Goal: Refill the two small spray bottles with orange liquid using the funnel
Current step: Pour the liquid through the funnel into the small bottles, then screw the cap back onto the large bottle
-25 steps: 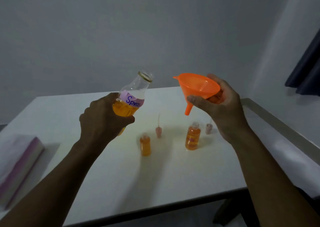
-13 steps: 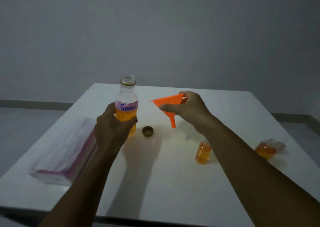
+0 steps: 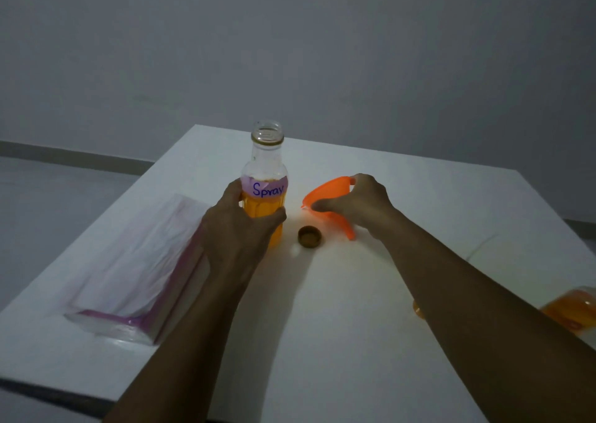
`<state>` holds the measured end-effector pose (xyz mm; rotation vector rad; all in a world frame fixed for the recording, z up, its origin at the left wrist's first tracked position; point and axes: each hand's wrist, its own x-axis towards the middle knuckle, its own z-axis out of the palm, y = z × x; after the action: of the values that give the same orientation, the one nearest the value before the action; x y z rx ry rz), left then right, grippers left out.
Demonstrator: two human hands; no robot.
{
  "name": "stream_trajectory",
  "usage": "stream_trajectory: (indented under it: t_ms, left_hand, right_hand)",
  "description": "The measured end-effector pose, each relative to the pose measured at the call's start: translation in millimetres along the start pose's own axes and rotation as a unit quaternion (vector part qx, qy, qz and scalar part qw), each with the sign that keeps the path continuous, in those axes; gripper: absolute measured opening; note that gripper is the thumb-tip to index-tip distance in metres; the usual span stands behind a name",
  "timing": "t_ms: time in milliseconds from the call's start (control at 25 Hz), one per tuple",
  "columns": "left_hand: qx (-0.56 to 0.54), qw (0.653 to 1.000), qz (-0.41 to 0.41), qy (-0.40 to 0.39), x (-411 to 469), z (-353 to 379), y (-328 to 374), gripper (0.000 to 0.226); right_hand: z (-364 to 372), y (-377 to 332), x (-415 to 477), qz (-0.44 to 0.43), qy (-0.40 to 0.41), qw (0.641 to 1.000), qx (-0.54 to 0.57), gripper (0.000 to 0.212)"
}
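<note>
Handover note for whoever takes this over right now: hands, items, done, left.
Left hand: grip closed around the big "Spray" bottle, upright on the table, uncapped, orange liquid up to its label.
Right hand: grip on the orange funnel, tilted on its side, spout tip low at the table.
Cap lies on the table between bottle and funnel.
One small bottle peeks out behind the right forearm; another at the right edge looks to be lying down. Both hold orange liquid; caps not visible.
Tissue pack sits left.
Done: filling looks finished.
Left: fit spray tops, recap big bottle.
</note>
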<state>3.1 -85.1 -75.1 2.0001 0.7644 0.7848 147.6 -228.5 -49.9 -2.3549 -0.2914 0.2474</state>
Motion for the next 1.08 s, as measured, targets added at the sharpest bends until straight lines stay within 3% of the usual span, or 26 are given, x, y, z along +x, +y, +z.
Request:
stream_trajectory:
  t_ms: [200, 400, 480, 600, 720, 920, 1080]
  left_hand:
    - [-0.036, 0.998, 0.033, -0.028, -3.1, 2.2, -9.4, 0.077]
    - [-0.048, 0.991, 0.029, -0.122, -7.0, -0.4, -27.3, 0.080]
    - [-0.059, 0.990, 0.027, -0.127, -6.5, -1.6, -35.1, 0.075]
    - [-0.061, 0.989, 0.023, -0.132, -4.7, -1.6, -41.7, 0.069]
    - [-0.063, 0.988, 0.020, -0.139, -2.9, -1.5, -43.0, 0.068]
    - [-0.052, 0.983, 0.017, -0.174, 0.8, 0.6, -41.2, 0.071]
    - [-0.052, 0.979, 0.022, -0.195, 3.5, 0.9, -41.3, 0.076]
  right_hand:
    - [6.4, 2.9, -3.3, 0.004, 0.010, 1.000, -0.004, 0.108]
    - [4.0, 10.1, -18.2, 0.004, 0.021, 0.999, 0.043, 0.125]
    - [5.4, 14.4, -32.0, -0.012, 0.071, 0.995, 0.074, 0.108]
    - [18.2, 22.6, -58.6, -0.093, 0.188, 0.975, 0.075, 0.053]
    - [35.9, 26.2, -76.4, -0.193, 0.159, 0.968, -0.004, 0.017]
    - [52.8, 22.8, -72.7, -0.227, 0.056, 0.963, -0.134, 0.032]
    - [35.0, 8.9, -71.4, -0.204, 0.029, 0.975, -0.088, 0.027]
